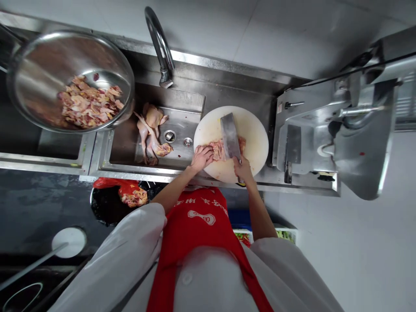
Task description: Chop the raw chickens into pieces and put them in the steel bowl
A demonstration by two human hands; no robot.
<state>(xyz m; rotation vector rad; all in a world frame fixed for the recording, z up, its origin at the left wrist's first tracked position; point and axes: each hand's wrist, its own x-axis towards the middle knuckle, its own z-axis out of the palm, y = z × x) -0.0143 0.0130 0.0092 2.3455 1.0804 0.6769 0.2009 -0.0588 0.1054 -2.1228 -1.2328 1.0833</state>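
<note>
My right hand (243, 168) grips the handle of a cleaver (229, 132), whose wide blade lies across raw chicken meat (218, 150) on a round white cutting board (208, 125). Pressed on the left end of that meat is my left hand (202, 157), its fingers curled and holding it in place. More of the meat shows to the right of the blade, and the part under the blade is hidden. Left of the board, whole plucked chicken (151, 130) lies in the steel sink (185, 113).
A large steel bowl (39, 102) with chopped chicken pieces (89, 104) stands at the left. A tap (159, 43) arches over the sink. Right of the board is a slicing machine (360, 143) with another cleaver (293, 143) on it. Below the counter stands a black-lined bin (107, 206).
</note>
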